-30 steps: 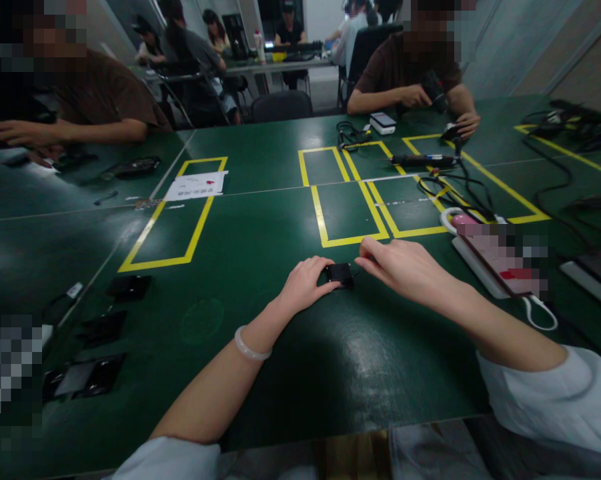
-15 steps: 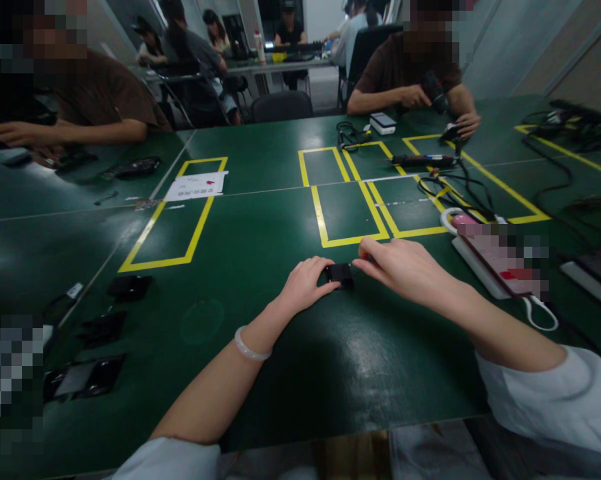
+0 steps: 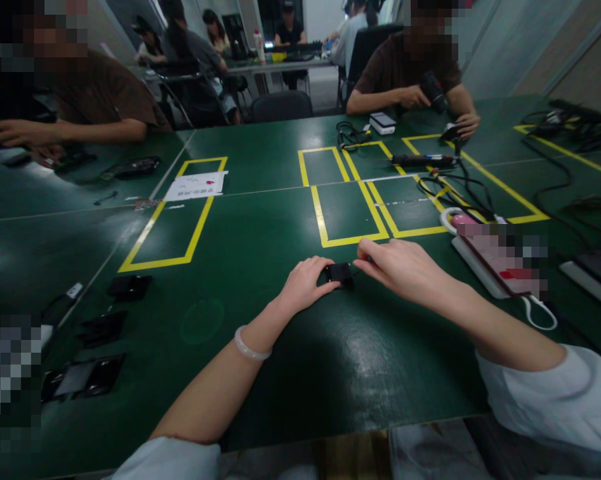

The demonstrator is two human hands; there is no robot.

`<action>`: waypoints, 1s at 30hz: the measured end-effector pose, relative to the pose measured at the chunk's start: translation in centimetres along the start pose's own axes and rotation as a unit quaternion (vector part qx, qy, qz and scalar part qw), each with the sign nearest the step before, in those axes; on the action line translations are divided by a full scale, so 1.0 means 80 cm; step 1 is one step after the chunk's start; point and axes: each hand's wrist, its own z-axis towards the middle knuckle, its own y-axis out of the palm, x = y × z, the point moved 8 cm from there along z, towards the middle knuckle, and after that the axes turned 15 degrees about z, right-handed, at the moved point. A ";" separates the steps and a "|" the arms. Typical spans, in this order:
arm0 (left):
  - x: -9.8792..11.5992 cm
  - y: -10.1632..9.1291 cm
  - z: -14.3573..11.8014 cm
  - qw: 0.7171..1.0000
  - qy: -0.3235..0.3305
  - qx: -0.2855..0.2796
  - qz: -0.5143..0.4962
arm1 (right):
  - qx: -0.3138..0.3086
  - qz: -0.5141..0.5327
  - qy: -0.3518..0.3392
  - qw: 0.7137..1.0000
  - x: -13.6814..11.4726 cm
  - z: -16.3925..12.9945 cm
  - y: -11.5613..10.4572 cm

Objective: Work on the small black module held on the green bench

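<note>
On the green table (image 3: 280, 373) — left hand (image 3: 305, 283) and right hand (image 3: 405, 267) pinch one black module (image 3: 339, 273); three lie left.

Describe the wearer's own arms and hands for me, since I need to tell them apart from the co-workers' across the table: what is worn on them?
Both forearms are bare. The left hand has a pale, smooth bangle round the wrist; the right hand shows no ring, watch or glove. Light greyish-white sleeves are pushed up near the elbows, the right sleeve loose and creased, the left sleeve just in view at the bottom edge.
</note>
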 end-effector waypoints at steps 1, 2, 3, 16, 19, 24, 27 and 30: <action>0.000 0.000 0.000 1.000 0.000 0.000 0.000 | -0.002 -0.001 -0.002 1.000 0.000 0.000 0.001; 0.000 0.000 0.000 1.000 0.001 0.000 0.000 | -0.001 0.004 -0.005 1.000 0.001 0.000 0.001; 0.000 0.000 0.000 1.000 0.001 0.000 0.001 | 0.002 0.013 -0.009 1.000 0.001 0.000 0.001; 0.000 0.002 0.002 1.000 0.000 -0.002 0.003 | 0.011 -0.014 0.004 1.000 0.000 0.002 -0.001; -0.001 0.002 0.001 1.000 -0.001 -0.001 0.000 | 0.009 -0.001 -0.005 1.000 -0.001 0.001 0.001; 0.000 -0.001 0.000 1.000 0.004 0.004 0.003 | 0.015 0.032 -0.011 0.999 -0.002 -0.003 -0.002; 0.001 -0.001 0.001 1.000 0.003 0.004 0.005 | 0.020 0.013 -0.007 1.000 -0.002 -0.001 -0.003; 0.001 -0.001 0.001 1.000 -0.001 0.001 0.006 | 0.014 -0.017 0.002 1.000 -0.001 0.001 -0.001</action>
